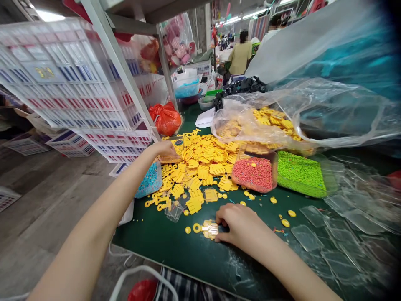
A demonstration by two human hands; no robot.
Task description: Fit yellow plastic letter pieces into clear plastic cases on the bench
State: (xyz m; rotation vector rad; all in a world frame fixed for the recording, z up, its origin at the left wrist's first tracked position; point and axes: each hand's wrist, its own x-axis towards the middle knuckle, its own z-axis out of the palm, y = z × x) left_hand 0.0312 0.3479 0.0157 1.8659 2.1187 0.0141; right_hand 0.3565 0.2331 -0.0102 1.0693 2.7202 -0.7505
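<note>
My right hand (239, 223) rests on the green table (175, 246), fingers curled, pinching a small yellow plastic part (209, 229) with a ring at its left end. My left hand (164, 149) reaches far out to the pile's left edge, closed on a small tray of orange beads (172, 155) next to a tray of blue beads (151, 180). Between the hands lies a heap of yellow plastic parts (203, 167). Trays of red beads (253, 173) and green beads (300, 173) sit to the right.
Clear plastic lids (332, 234) are strewn at the right. A big clear bag of yellow parts (269, 121) lies behind. White crates (69, 75) are stacked on the left past a metal post. A red bag (166, 119) and a seated person (240, 54) are farther back.
</note>
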